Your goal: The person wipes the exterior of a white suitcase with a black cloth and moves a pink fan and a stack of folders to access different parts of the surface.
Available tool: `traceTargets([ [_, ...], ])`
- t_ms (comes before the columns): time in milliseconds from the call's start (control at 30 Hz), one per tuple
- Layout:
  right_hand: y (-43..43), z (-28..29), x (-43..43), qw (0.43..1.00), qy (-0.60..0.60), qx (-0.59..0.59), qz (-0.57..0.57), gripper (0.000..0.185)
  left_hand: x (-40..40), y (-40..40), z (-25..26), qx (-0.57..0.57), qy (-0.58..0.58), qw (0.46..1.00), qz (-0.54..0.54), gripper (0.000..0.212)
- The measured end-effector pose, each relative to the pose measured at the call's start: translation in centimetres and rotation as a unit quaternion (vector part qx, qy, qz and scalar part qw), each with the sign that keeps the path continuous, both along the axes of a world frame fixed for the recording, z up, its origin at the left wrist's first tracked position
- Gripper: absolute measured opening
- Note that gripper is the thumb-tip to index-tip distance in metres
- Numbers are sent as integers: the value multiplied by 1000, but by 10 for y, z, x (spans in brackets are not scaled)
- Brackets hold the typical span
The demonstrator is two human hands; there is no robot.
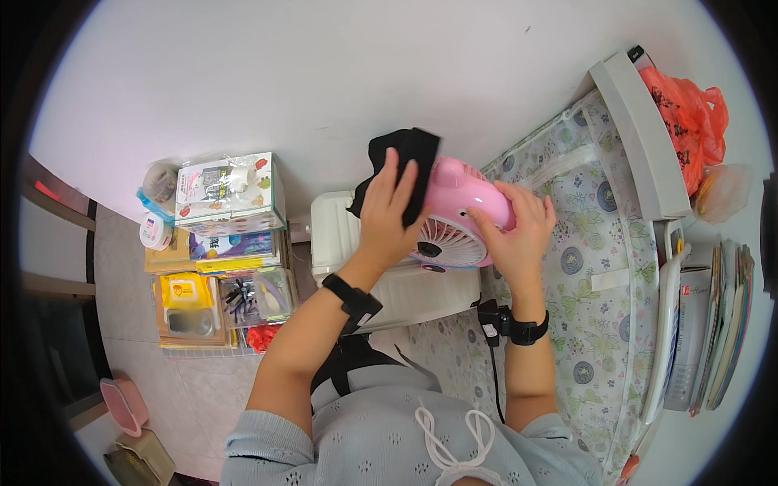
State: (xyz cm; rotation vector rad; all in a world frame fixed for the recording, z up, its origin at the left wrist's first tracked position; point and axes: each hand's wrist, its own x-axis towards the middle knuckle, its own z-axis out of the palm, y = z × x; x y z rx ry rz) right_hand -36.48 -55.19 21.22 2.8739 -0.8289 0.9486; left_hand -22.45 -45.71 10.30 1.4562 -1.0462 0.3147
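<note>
A small pink fan (451,234) with a white grille and a dark hub tilts above a white ribbed case (425,297). My right hand (515,234) grips the fan's right side, the thumb lying by a small black eye on its casing. In my left hand (390,212) is a black cloth (398,161), spread under the fingers and hanging out past them. The cloth lies against the fan's left side. My left palm hides part of the cloth and of the fan's edge.
A patterned fabric cover (571,261) runs along the right, beside upright books and folders (723,328) and a red plastic bag (687,127). At left, a white box (225,188), books and a yellow wipes pack (185,291) crowd a stand. A wall rises behind the case.
</note>
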Motion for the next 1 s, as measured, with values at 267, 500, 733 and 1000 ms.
traceTargets([
  [267, 0, 3, 17, 999, -16, -28, -3, 41, 19, 38, -69, 102, 168, 978, -77, 57],
  [500, -3, 7, 24, 999, 4, -35, -12, 39, 4, 15, -17, 90, 82, 990, -65, 55],
  [733, -8, 2, 14, 1000, -10, -7, -21, 38, -3, -5, -41, -5, 134, 991, -25, 47],
  [1000, -11, 3, 11, 999, -27, 8, -24, 38, 2, -13, -79, -22, 532, 838, -117, 47],
])
